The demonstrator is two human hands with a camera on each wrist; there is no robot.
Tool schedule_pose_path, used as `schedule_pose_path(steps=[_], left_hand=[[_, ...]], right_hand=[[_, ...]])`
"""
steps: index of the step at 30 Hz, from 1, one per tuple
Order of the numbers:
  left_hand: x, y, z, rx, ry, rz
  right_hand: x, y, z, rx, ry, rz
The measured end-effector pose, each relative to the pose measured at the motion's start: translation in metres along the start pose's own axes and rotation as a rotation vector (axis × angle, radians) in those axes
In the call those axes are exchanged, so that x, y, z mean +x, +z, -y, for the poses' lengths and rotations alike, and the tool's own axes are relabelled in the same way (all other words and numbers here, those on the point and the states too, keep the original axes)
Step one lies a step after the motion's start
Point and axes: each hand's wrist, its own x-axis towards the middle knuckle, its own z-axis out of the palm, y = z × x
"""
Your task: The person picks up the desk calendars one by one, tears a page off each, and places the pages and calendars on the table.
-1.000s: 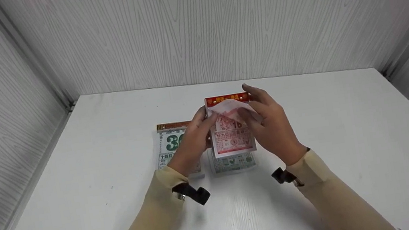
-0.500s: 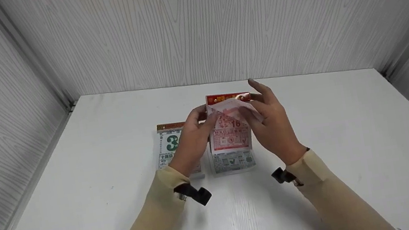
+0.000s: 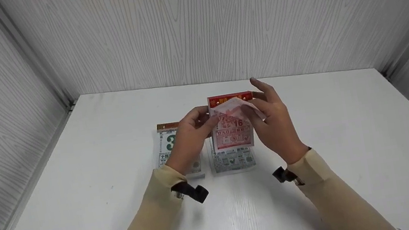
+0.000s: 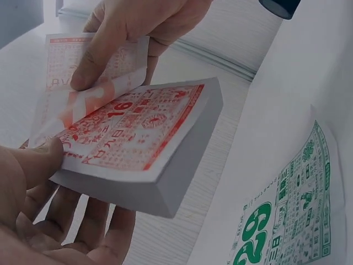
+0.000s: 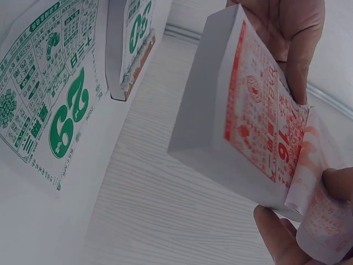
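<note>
Above the table, my left hand (image 3: 189,141) holds a thick tear-off calendar (image 3: 234,138) with a red and gold header. Its thumb presses the page's edge and the fingers lie under the block, as the left wrist view shows. The top page (image 4: 99,61), printed in red, is folded back over a red "16" page beneath. My right hand (image 3: 277,126) pinches this folded page between thumb and fingers, its index finger raised. In the right wrist view the page (image 5: 325,223) curls at the header end; whether it is still attached there is hidden.
A loose sheet (image 3: 233,161) with a green "29" lies on the white table (image 3: 346,142) under the held calendar. Left of it lies a second calendar (image 3: 166,147) with green print and an orange-brown header, partly covered by my left hand. Grey wood-grain panels (image 3: 192,31) enclose the table.
The held calendar has risen and tilted slightly, so more of the green sheet below shows. My right index finger has lifted a little. The page remains folded back in the right hand.
</note>
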Motion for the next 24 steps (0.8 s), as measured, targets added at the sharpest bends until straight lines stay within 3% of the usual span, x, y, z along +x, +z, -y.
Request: schedule_pose_path(steps=[8, 14, 19, 24], left_hand=[[0.0005, -0.0014, 0.0011, 0.163, 0.041, -0.022], [0.0014, -0.0044, 0.0027, 0.201, 0.049, 0.008], [0.0022, -0.0050, 0.0027, 0.216, 0.059, -0.013], [0.0013, -0.0054, 0.0042, 0.193, 0.044, -0.026]], right_hand=[[-0.0008, 0.0022, -0.0028, -0.008, 0.012, 0.022], [-0.0011, 0.0018, -0.0053, -0.009, 0.062, 0.052], [-0.0003, 0.0024, -0.0051, 0.004, 0.095, 0.084], [-0.0010, 0.0055, -0.0034, -0.053, 0.057, 0.067]])
